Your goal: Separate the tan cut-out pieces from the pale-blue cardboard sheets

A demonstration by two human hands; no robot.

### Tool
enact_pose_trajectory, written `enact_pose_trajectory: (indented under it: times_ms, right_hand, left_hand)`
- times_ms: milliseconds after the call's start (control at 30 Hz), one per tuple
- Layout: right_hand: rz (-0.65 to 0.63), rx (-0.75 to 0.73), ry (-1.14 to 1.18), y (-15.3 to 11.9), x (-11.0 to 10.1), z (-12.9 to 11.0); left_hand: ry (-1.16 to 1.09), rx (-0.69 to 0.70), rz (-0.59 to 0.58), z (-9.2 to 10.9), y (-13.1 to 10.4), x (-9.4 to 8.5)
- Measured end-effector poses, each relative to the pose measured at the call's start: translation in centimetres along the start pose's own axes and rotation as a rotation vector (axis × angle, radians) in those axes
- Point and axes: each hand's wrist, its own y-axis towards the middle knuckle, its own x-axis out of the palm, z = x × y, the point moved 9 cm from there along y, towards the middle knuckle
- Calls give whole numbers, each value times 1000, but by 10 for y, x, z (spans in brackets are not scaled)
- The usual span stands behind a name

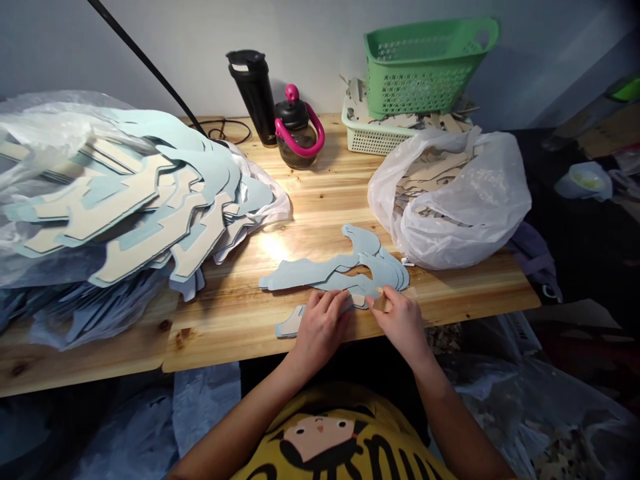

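Near the table's front edge lies a light-blue and beige cut-out piece [290, 324], flat and partly covered by my left hand [324, 325]. My left fingers are bent and pressed together on it. My right hand [400, 321] pinches a small beige strip [384, 304] at the right end of that piece; the fingertips hide part of it. Just beyond both hands, several light-blue cut-out pieces [300, 274] overlap in a loose stack, blue side up, their curved ends fanned out to the right.
At left, a plastic bag [47, 137] spills many similar cut-outs [115, 207]. A white bag [480, 207] of beige strips stands at right, before a green basket [415, 83] on a pale basket [373, 139]. Behind are a black tumbler [253, 93] and a pink-handled bottle [296, 137].
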Motion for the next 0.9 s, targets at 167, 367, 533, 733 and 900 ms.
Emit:
enact_pose_trajectory:
  times_ms: [167,367,533,733,900]
  right_hand:
    - [-7,93,342,-6,-28,23]
    - [286,282,-80,-30,-117,116]
    - [344,606,-324,-67,-164,246]
    - [898,419,-156,-81,-204,243]
    - [1003,-23,-237,-14,-211,129]
  left_hand:
    - [47,54,-1,4,4,1]
    - [85,110,92,11,1,-5]
    - [-19,122,217,13,5,-35]
    - [290,104,570,-8,17,-155]
    - [651,-191,652,-94,45,-252]
